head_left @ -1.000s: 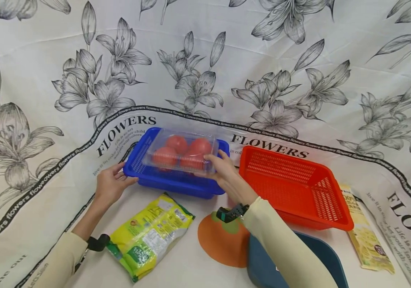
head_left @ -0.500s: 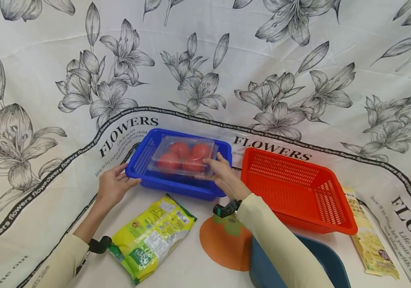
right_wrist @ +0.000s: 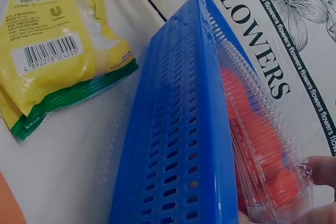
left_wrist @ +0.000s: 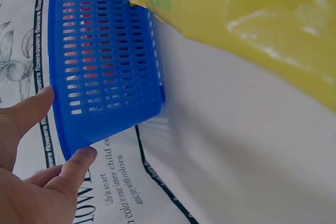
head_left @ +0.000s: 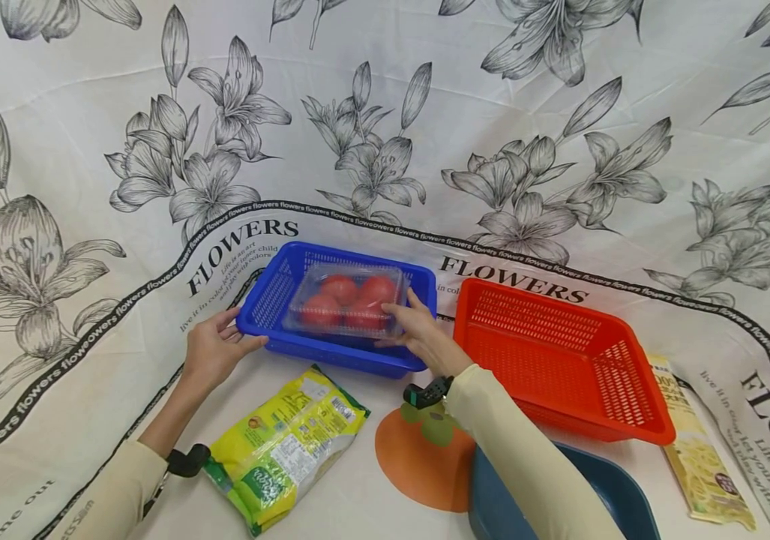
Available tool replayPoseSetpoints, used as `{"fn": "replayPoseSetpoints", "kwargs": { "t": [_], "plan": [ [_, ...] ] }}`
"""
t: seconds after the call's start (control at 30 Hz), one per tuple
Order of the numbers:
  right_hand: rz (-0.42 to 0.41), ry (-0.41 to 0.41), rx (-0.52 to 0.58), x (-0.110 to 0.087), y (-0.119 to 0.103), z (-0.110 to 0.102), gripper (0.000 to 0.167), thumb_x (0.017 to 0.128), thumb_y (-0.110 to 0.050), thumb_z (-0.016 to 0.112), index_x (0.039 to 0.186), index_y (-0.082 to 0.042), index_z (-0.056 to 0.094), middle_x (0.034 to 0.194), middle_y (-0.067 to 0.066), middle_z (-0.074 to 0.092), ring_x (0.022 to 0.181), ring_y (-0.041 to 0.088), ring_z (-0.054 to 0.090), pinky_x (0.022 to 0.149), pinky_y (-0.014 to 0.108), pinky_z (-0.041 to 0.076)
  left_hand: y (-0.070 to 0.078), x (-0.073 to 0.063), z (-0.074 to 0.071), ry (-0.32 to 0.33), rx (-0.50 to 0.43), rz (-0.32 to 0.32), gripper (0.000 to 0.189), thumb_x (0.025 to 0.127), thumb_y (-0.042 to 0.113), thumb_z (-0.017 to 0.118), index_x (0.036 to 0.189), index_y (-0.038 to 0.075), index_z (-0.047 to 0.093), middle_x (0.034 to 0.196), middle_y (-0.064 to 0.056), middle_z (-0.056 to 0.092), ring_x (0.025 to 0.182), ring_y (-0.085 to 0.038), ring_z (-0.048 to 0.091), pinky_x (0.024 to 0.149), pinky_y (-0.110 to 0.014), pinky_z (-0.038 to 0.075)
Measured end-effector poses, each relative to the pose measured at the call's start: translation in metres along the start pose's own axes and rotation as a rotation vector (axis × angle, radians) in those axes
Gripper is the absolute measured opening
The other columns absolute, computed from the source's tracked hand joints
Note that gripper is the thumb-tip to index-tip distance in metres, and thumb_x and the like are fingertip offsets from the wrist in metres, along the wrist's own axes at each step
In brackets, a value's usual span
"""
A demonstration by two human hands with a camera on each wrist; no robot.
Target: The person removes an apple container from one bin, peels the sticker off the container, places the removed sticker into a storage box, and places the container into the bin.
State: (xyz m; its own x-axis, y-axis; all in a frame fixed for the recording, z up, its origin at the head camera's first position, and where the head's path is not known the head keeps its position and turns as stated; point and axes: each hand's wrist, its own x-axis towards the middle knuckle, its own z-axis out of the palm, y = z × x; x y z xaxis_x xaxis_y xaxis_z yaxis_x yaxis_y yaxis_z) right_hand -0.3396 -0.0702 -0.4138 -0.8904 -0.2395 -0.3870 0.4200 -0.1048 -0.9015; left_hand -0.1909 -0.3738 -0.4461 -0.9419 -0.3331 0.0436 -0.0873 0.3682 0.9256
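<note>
A blue plastic basket [head_left: 337, 361] with slotted walls stands at the back of the table. My left hand [head_left: 212, 351] pinches its left corner at the rim. In the left wrist view, the thumb and fingers sit on either side of the basket's corner [left_wrist: 113, 103]. A clear plastic box [head_left: 298, 304] of red tomatoes [head_left: 340, 289] lies inside the basket, slightly tilted. My right hand [head_left: 430, 341] grips the box's right end, thumb and fingers on its edge. The right wrist view shows the box [right_wrist: 252, 145] behind the basket wall, with the fingers partly out of frame.
A yellow and green packet [head_left: 290, 446] lies in front of the blue basket. To the right stands a red basket [head_left: 549, 371], with a yellow packet [head_left: 705, 457] beside it. A dark blue tub [head_left: 600, 472] sits under my right forearm, next to an orange round mat [head_left: 418, 465].
My right hand has lowered the box of tomatoes deeper into the blue basket, slightly to the right. The left hand keeps its hold on the corner. The whole view has shifted a little.
</note>
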Motion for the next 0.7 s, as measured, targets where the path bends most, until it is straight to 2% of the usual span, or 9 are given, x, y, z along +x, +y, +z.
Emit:
{"fn": "replayPoseSetpoints", "kwargs": {
  "t": [0.17,0.27,0.37,0.43,0.5,0.7],
  "plan": [
    [0.025,-0.019,-0.089,0.0006,-0.0003,-0.0005,0.087,0.109,-0.003,0.058,0.175,-0.030,0.007,0.171,0.031,0.027,0.149,0.058,0.039,0.108,0.087,0.039,-0.0004,-0.0006,-0.0003,-0.004,-0.003,-0.005,0.087,0.093,0.018,0.087,0.161,-0.009,0.039,0.153,-0.036,0.053,0.141,-0.047,0.057,0.108,-0.046,0.056],
    [0.036,-0.014,-0.162,0.0013,0.0004,-0.0011,0.085,0.110,-0.005,0.057,0.175,-0.027,0.008,0.175,0.028,0.020,0.151,0.057,0.037,0.112,0.085,0.037,-0.0005,-0.0007,-0.0003,-0.002,-0.002,-0.006,0.088,0.093,0.019,0.088,0.161,-0.009,0.039,0.153,-0.036,0.053,0.141,-0.047,0.057,0.108,-0.046,0.056],
    [0.031,-0.004,-0.232,0.0017,0.0029,-0.0024,0.084,0.110,-0.005,0.057,0.175,-0.022,0.008,0.179,0.023,0.011,0.155,0.051,0.034,0.119,0.079,0.036,-0.0002,-0.0008,-0.0002,0.000,-0.005,-0.004,0.088,0.093,0.019,0.088,0.161,-0.010,0.039,0.153,-0.036,0.054,0.141,-0.047,0.057,0.108,-0.045,0.056],
    [0.022,0.002,-0.263,0.0016,0.0050,-0.0033,0.083,0.110,-0.004,0.057,0.175,-0.019,0.008,0.179,0.021,0.012,0.155,0.048,0.034,0.123,0.074,0.034,0.0000,-0.0007,0.0000,0.002,-0.004,-0.004,0.089,0.092,0.020,0.088,0.161,-0.010,0.040,0.152,-0.036,0.054,0.141,-0.047,0.057,0.108,-0.046,0.056],
    [0.017,0.004,-0.289,0.0013,0.0065,-0.0045,0.083,0.110,-0.004,0.058,0.175,-0.017,0.008,0.179,0.021,0.014,0.156,0.046,0.033,0.126,0.071,0.033,0.0004,-0.0008,0.0004,0.003,-0.001,-0.003,0.089,0.092,0.020,0.088,0.161,-0.010,0.040,0.152,-0.036,0.054,0.141,-0.047,0.057,0.108,-0.046,0.056],
    [0.015,0.010,-0.299,0.0004,0.0065,-0.0039,0.083,0.109,-0.002,0.058,0.175,-0.015,0.009,0.179,0.022,0.013,0.157,0.049,0.030,0.123,0.075,0.034,0.0007,-0.0002,0.0010,0.004,0.009,-0.004,0.089,0.092,0.020,0.088,0.161,-0.010,0.040,0.153,-0.035,0.054,0.141,-0.047,0.057,0.109,-0.047,0.056]
  ]
}}
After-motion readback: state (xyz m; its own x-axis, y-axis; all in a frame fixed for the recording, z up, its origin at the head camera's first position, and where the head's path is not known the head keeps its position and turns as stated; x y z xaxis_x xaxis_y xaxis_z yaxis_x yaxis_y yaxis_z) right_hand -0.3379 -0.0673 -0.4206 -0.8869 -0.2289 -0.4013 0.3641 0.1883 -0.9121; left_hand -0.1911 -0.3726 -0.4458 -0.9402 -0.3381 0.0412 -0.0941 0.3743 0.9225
